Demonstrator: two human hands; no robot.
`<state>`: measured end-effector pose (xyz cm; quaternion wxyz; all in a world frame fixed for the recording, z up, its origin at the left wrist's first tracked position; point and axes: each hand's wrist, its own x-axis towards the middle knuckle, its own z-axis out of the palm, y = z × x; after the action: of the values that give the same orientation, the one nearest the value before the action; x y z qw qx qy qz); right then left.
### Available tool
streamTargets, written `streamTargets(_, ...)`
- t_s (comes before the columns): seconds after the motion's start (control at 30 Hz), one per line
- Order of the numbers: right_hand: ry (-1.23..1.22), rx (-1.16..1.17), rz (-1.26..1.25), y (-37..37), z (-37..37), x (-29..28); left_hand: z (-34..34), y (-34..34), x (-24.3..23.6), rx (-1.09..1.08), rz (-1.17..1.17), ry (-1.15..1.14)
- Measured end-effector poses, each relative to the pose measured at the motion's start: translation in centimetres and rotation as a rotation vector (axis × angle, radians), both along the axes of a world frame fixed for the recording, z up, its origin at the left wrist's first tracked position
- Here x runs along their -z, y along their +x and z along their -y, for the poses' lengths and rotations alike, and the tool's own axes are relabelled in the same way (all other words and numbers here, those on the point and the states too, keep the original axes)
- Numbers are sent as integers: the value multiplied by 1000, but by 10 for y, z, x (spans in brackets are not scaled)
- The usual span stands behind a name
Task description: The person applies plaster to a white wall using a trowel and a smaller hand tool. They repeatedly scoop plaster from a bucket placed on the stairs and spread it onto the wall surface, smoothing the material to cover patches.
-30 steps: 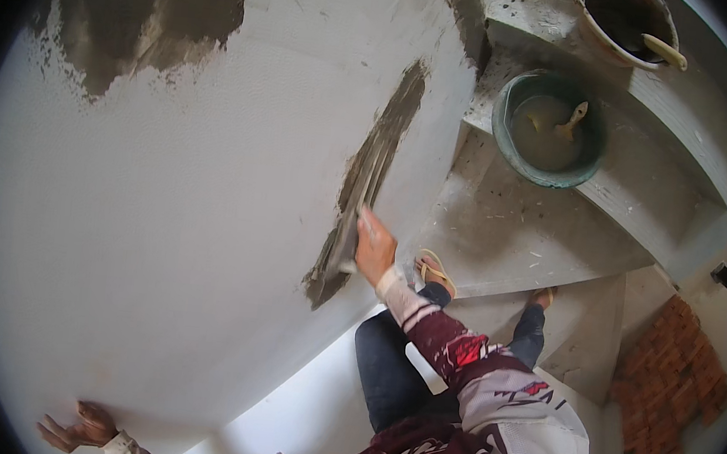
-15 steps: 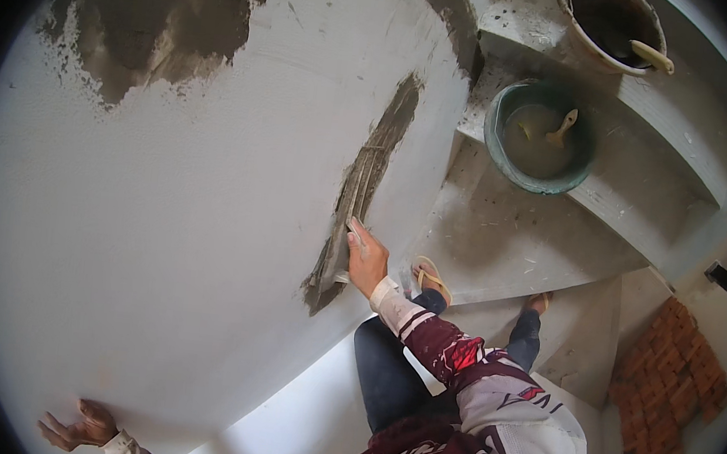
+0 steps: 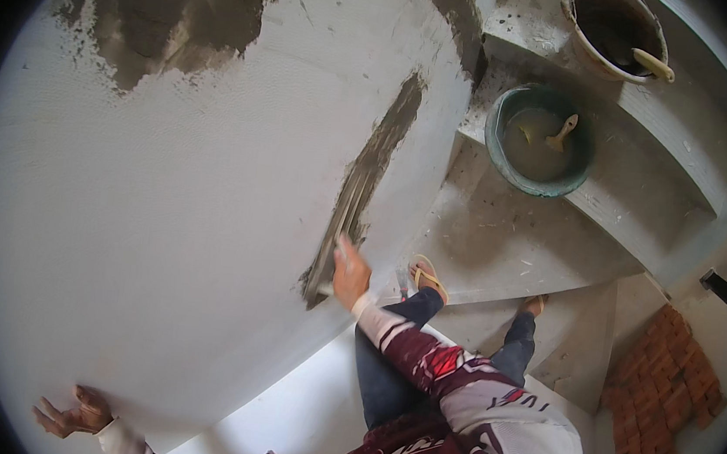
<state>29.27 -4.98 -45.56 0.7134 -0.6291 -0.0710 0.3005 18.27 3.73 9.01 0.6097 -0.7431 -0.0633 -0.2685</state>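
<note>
Where a long, slanting strip of grey plaster (image 3: 382, 146) runs near the right edge of a smooth white wall (image 3: 160, 251), a flat trowel (image 3: 324, 290), blurred and partly hidden, lies against the strip's lower end. The right hand (image 3: 350, 276) has its fingers curled closed around the tool. Toward the wall's lower left corner, the left hand (image 3: 76, 414) is spread open, holding nothing; whether its palm presses the surface cannot be told. A broad, ragged dark-grey patch (image 3: 174, 12) covers the wall's upper left. Beyond the wall's right edge, a round green bucket (image 3: 551, 190) of cloudy liquid with a pale-handled brush (image 3: 562, 134) stands at the wall-side end of a dusty step (image 3: 647, 189).
</note>
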Motion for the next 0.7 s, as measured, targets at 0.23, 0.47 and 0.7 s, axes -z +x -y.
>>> streamTargets(0.23,-363,-188,153,236,-28,65,-5,3,0,-5,0,9)
streamTargets(0.47,-231,284,348,268,-38,81,-8,2,3,-29,-14,37)
streamTargets(0.7,0,42,-74,0,-6,4,-2,7,-1,-19,-91,-4)
